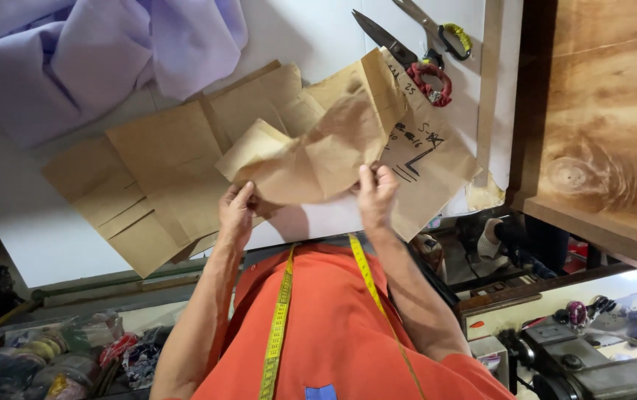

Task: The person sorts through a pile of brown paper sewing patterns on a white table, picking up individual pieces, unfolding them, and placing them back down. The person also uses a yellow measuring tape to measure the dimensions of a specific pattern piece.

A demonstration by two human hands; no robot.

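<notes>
My left hand (235, 213) and my right hand (375, 194) both grip the near edge of a crumpled brown paper pattern piece (311, 152), lifted slightly above the white table (29, 215). More flat brown paper pattern pieces (155, 178) lie spread under and to the left of it. One piece on the right (426, 159) carries black handwritten marks. A yellow tape measure (280, 318) hangs around my neck over an orange shirt.
Two pairs of scissors (407, 46) lie at the table's far right, one with red-wrapped handles, one with yellow. Lilac fabric (74, 59) is heaped at the far left. A wooden board (600, 118) stands right. A sewing machine (592, 355) sits lower right; cluttered bags (52, 363) lower left.
</notes>
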